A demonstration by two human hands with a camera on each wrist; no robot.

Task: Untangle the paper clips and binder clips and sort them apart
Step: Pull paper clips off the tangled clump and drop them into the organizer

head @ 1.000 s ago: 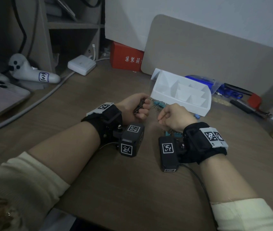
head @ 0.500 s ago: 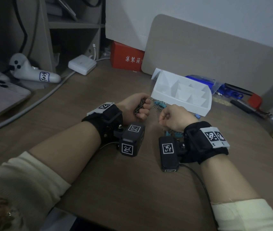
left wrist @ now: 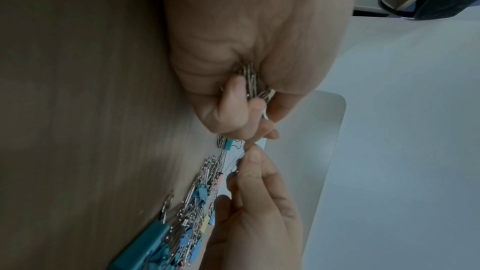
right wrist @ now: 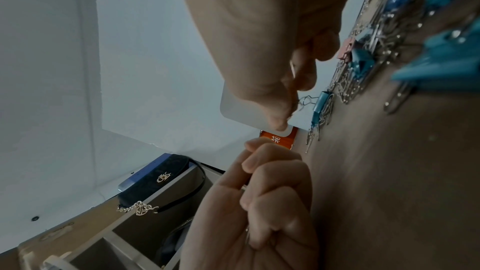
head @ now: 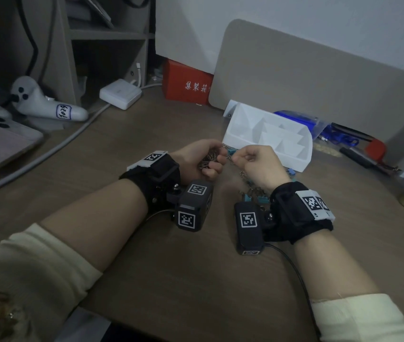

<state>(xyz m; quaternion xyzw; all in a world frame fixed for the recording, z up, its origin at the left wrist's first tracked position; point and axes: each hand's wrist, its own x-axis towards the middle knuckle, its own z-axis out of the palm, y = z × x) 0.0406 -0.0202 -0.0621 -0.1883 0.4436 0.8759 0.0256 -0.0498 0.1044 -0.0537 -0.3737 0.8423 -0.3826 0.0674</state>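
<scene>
Left hand [head: 197, 159] fisted on bunch of paper clips [left wrist: 250, 81]. Right hand [head: 257, 164] pinches clip wire. Tangled pile [left wrist: 192, 213] w/ binder clips on tabletop [head: 171, 267] beside tray [head: 282, 154]. Risk: snagged chain drags pile, scatters clips.

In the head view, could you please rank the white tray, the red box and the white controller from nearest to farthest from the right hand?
From the right hand:
1. White tray, just beyond the hand, slightly right.
2. Red box, at the back wall, to the left.
3. White controller, far left, by the shelf.
</scene>
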